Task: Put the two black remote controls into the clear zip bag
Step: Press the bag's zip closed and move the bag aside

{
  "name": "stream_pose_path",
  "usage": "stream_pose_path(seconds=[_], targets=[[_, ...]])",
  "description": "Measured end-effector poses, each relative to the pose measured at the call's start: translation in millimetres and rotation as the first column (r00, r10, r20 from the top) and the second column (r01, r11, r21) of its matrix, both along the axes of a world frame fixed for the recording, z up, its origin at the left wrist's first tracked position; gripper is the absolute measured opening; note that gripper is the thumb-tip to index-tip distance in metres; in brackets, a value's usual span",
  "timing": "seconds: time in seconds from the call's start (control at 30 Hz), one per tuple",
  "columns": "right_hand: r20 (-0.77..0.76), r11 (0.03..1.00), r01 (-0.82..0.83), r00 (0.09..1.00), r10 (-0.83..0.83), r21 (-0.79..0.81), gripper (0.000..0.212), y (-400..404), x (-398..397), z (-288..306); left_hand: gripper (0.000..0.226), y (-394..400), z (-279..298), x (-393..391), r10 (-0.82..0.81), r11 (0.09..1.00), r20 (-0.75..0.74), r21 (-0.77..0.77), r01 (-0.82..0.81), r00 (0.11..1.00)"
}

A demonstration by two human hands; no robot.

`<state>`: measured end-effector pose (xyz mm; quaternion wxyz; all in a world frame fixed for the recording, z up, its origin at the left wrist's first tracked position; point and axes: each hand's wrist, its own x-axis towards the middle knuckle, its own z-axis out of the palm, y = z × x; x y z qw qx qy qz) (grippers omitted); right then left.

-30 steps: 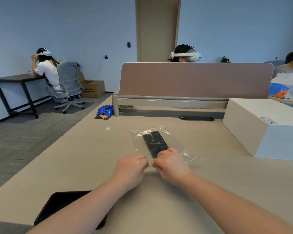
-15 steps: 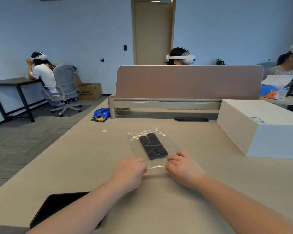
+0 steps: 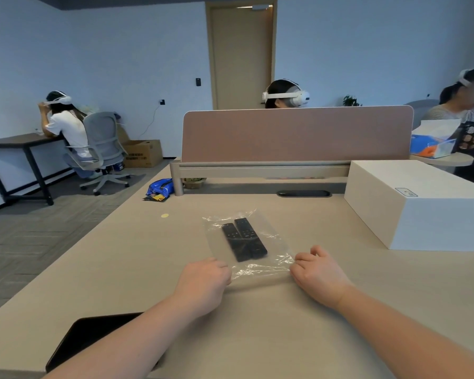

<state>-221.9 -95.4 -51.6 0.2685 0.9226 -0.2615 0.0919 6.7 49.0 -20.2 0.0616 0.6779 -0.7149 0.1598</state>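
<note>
Already the two black remote controls lay inside the clear zip bag, side by side and touching along their lengths, their far ends angled slightly to the left. That bag rested flat on the beige desk, roughly at its middle, with its crinkled near edge stretched between the two hands. At the bag's near left corner was the left hand, knuckles up, its fingers curled together and closed on the plastic there. At the near right corner was the right hand, its fingers bent and drawn together at the plastic edge; whether they actually pinched it could not be told.

Well apart to the right stood a large white box. Near the left forearm, at the desk's near edge, lay a dark tablet, partly covered by the arm. Farther off on the left sat a blue snack packet beside the post of a pinkish divider panel, and a small yellow disc lay between the packet and the bag.
</note>
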Motion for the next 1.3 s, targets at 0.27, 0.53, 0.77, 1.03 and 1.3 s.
stream_pose_path(seconds=[0.27,0.53,0.77,1.03,1.3], targets=[[-0.03,0.964,0.179,0.984,-0.177,0.195,0.041,-2.6,-18.1,-7.5,0.023,-0.9,-2.9,0.9,0.086,0.988,0.011,0.126,-0.086,0.996],[-0.028,0.946,0.232,0.972,-0.232,0.226,0.044,0.9,-22.7,-3.8,0.02,5.1,-6.7,-5.8,0.127,0.981,0.042,0.143,-0.131,0.991],[0.023,0.925,0.186,0.978,-0.205,0.333,0.028,9.6,-25.7,6.4,0.045,10.6,-13.1,-0.9,0.033,0.995,-0.016,0.098,-0.031,0.999],[0.175,0.579,0.237,0.806,-0.566,0.78,0.055,0.8,-15.8,23.8,0.04,-20.8,7.8,6.9,0.341,0.94,-0.569,0.201,-0.276,0.749],[0.225,0.425,0.115,0.71,-0.667,0.898,0.037,-24.3,26.6,38.9,0.053,-65.1,4.0,10.2,0.547,0.83,-0.683,0.368,-0.419,0.483]])
